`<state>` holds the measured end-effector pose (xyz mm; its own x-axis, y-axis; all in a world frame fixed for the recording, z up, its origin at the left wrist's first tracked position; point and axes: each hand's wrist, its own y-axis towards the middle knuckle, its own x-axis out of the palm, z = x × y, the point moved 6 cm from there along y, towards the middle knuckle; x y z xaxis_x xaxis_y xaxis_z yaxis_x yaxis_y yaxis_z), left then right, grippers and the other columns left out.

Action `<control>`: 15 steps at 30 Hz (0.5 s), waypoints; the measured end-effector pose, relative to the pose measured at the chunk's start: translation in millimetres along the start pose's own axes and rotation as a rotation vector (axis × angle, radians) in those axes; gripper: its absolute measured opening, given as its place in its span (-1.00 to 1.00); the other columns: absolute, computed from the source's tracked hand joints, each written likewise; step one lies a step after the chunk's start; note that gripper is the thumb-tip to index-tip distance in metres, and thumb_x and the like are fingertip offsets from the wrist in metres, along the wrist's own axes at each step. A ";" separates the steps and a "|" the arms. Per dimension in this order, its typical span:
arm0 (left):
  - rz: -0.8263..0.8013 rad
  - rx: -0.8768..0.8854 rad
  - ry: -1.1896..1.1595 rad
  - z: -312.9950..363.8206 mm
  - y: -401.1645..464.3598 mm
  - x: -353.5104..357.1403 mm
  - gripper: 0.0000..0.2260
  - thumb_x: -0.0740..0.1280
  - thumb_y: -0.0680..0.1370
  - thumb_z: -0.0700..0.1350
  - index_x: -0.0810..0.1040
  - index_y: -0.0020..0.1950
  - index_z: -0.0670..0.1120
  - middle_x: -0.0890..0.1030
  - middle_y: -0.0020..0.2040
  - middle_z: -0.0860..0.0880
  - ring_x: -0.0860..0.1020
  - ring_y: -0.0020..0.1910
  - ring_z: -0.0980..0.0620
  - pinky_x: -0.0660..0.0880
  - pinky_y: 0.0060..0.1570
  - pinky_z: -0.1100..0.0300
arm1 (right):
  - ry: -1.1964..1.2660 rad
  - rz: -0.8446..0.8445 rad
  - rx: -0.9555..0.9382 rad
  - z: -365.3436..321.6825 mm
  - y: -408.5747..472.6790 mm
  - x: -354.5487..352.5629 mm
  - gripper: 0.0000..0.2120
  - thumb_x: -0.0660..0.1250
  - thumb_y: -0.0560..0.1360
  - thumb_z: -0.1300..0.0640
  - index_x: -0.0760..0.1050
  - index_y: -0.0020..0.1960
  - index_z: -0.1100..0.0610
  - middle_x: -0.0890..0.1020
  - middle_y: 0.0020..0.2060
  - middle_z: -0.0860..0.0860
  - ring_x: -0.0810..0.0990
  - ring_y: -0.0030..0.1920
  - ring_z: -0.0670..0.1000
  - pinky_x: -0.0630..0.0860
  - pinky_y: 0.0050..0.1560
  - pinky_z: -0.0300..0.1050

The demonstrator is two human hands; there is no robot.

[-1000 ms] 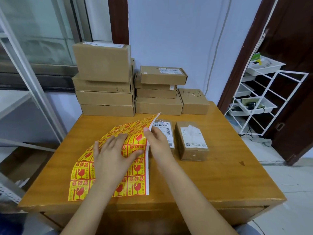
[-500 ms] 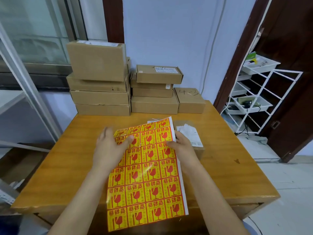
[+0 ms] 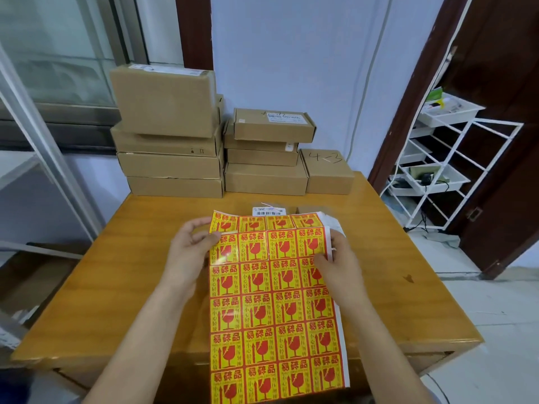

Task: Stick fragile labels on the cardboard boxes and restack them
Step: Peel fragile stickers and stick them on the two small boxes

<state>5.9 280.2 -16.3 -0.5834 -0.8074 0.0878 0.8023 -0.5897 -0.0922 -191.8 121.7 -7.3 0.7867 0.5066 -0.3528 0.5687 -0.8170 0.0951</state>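
Pale blue walls and a dark wooden door frame back a glossy wooden counter point(image 3: 116, 287) at the centre of the frame; cardboard boxes point(image 3: 172, 135) stand stacked along its far edge, a taller pile at upper left, a lower pile point(image 3: 267, 153) just beside it, and a single box marked "4-3" point(image 3: 328, 172) touching that pile's right side. A sheet of fragile labels point(image 3: 271, 310), yellow squares printed with red broken-glass symbols, is held up over the counter's near half, running from mid-frame down to the bottom edge; the left hand point(image 3: 189, 255) pinches the sheet's upper left edge between thumb and fingers, while the right hand point(image 3: 341, 266) grips the upper right edge, thumb laid on the printed face; the two hands sit well apart, the sheet's width between them. The sheet's top row bends back away from the viewer; just beyond it, a small parcel with a barcode sticker point(image 3: 268, 212) peeks over the top edge, lying on the counter between sheet and stacks. A white wire rack point(image 3: 455, 158) holding trays stands at right, beside the doorway; a window fills the upper left.
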 end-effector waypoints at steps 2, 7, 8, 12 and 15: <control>0.004 0.053 -0.001 4.4 -1.1 3.1 -0.78 0.29 0.55 -0.23 0.44 0.17 -0.04 0.69 -0.22 0.06 0.66 -0.27 0.11 0.49 -0.27 0.19 | -0.242 0.135 -0.106 -10.0 -0.5 -5.5 -0.76 0.26 0.53 0.22 0.43 0.15 -0.01 0.51 0.05 -0.10 0.51 -0.05 -0.23 0.43 -0.22 -0.40; -0.002 0.133 -0.031 10.6 -5.3 7.2 -0.74 0.29 0.55 -0.25 0.43 0.21 -0.05 0.69 -0.15 -0.02 0.67 -0.22 0.03 0.57 -0.34 0.24 | -0.503 0.401 -0.208 -28.4 -0.5 -11.0 -0.56 0.34 0.48 0.14 0.35 0.33 0.17 0.37 0.23 0.06 0.28 0.26 0.03 0.42 0.19 -0.02; -0.009 0.148 -0.027 11.9 -6.5 8.6 -0.74 0.29 0.54 -0.25 0.43 0.21 -0.05 0.69 -0.14 -0.03 0.67 -0.20 0.01 0.58 -0.33 0.23 | -0.518 0.377 -0.257 -34.8 1.4 -6.5 -0.60 0.35 0.48 0.13 0.40 0.29 0.14 0.39 0.20 0.04 0.27 0.23 0.02 0.40 0.21 -0.01; -0.061 0.225 -0.007 17.1 -12.1 17.1 -0.75 0.29 0.54 -0.23 0.44 0.18 0.00 0.69 -0.12 -0.04 0.66 -0.14 -0.04 0.60 -0.26 0.14 | -0.574 0.100 -0.450 -57.3 11.5 30.9 -0.72 0.34 0.49 0.01 0.51 0.19 0.01 0.47 0.12 -0.08 0.26 0.20 -0.04 0.24 0.21 -0.08; -0.090 0.291 0.023 21.8 -16.3 23.4 -0.76 0.30 0.54 -0.23 0.46 0.16 0.03 0.68 -0.14 -0.01 0.65 -0.17 -0.01 0.59 -0.27 0.13 | -0.596 -0.009 -0.585 -70.7 15.3 57.6 -0.73 0.36 0.47 -0.05 0.54 0.15 -0.03 0.50 0.11 -0.12 0.27 0.20 -0.04 0.16 0.22 -0.05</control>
<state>-18.1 271.3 8.8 -0.6535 -0.7546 0.0599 0.7481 -0.6317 0.2032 -120.7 157.9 39.6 0.6162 0.1470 -0.7737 0.7365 -0.4556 0.5000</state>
